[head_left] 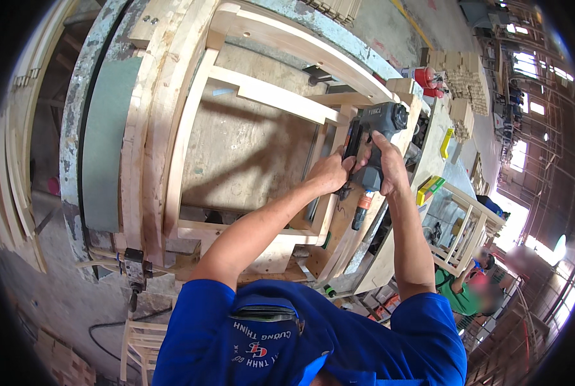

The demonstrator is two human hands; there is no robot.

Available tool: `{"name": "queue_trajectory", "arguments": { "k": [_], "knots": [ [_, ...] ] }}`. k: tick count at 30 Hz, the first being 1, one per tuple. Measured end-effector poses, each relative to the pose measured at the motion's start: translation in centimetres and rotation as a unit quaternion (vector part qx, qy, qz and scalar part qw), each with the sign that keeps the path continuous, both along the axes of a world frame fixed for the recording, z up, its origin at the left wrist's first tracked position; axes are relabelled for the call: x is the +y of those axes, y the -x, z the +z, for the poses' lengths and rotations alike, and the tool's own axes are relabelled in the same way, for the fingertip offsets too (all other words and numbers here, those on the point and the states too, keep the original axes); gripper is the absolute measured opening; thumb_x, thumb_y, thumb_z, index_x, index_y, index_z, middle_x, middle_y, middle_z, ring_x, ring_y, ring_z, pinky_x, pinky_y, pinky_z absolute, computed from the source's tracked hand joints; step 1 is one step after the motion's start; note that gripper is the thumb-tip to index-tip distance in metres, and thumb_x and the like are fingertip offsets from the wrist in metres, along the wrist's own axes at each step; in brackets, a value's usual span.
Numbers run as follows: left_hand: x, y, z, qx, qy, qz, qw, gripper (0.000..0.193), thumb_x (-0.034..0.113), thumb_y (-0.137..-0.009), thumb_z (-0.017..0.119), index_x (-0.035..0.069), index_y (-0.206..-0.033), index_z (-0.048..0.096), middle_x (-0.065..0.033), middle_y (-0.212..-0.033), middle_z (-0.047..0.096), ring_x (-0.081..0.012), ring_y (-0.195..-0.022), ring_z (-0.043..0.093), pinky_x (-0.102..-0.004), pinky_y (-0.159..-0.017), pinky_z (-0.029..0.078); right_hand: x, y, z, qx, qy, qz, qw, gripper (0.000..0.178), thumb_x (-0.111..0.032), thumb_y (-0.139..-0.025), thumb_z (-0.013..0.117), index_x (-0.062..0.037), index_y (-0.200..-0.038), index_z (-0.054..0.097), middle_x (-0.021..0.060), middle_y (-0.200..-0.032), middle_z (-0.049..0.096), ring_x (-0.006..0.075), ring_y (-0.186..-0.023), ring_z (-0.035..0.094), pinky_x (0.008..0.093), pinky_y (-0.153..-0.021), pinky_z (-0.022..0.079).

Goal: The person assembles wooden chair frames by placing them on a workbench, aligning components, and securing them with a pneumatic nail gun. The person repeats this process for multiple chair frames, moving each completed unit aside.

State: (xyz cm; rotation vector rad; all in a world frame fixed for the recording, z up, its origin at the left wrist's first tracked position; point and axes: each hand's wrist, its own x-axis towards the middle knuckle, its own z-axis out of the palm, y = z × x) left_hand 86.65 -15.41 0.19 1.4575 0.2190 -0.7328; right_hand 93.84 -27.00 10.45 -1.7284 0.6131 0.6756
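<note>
A pale wooden frame (261, 93) of rails and slats lies on a worn workbench (101, 128). My right hand (387, 164) grips the handle of a grey pneumatic nail gun (380, 122), its nose against the frame's right rail. My left hand (329, 172) presses on that rail right beside the gun's black magazine, fingers curled over the wood. Both forearms reach up from my blue shirt at the bottom.
A second nail gun (135, 270) hangs at the bench's lower left with a hose on the floor. Stacked wooden blocks (464, 80) and a red container (425, 77) stand at the upper right. Another person (470, 289) in green works by a slatted frame (461, 228).
</note>
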Motion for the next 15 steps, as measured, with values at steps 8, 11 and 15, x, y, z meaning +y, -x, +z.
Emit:
{"name": "queue_trajectory", "arguments": {
  "k": [8, 11, 15],
  "knots": [
    [3.3, -1.0, 1.5, -0.162, -0.114, -0.083, 0.977, 0.066, 0.035, -0.107, 0.051, 0.002, -0.161, 0.033, -0.0304, -0.129, 0.065, -0.0443, -0.120, 0.064, -0.0533, -0.101, 0.050, -0.6, 7.4, -2.1, -0.244, -0.093, -0.104, 0.960, 0.017, -0.016, -0.102, 0.068, -0.0027, -0.097, 0.060, 0.0064, -0.071, 0.060, 0.0166, -0.061, 0.062, 0.0356, -0.062, 0.061],
    [3.8, -3.4, 1.8, -0.252, -0.172, -0.103, 0.947, 0.066, 0.038, -0.106, 0.054, 0.004, -0.160, 0.036, -0.0310, -0.127, 0.063, -0.0465, -0.118, 0.063, -0.0539, -0.100, 0.050, -0.4, 7.1, -3.1, -0.284, -0.122, -0.174, 0.935, 0.024, -0.013, -0.100, 0.064, -0.0026, -0.118, 0.054, 0.0062, -0.074, 0.058, 0.0187, -0.061, 0.061, 0.0403, -0.065, 0.061],
    [3.7, -5.5, 2.1, -0.298, -0.186, -0.108, 0.930, 0.065, 0.036, -0.107, 0.053, 0.004, -0.160, 0.036, -0.0278, -0.131, 0.063, -0.0442, -0.122, 0.061, -0.0521, -0.103, 0.049, -0.2, 5.8, -3.8, -0.303, -0.133, -0.208, 0.921, 0.017, -0.013, -0.099, 0.064, -0.0019, -0.108, 0.055, 0.0063, -0.073, 0.059, 0.0184, -0.061, 0.062, 0.0409, -0.066, 0.062]
  ]
}}
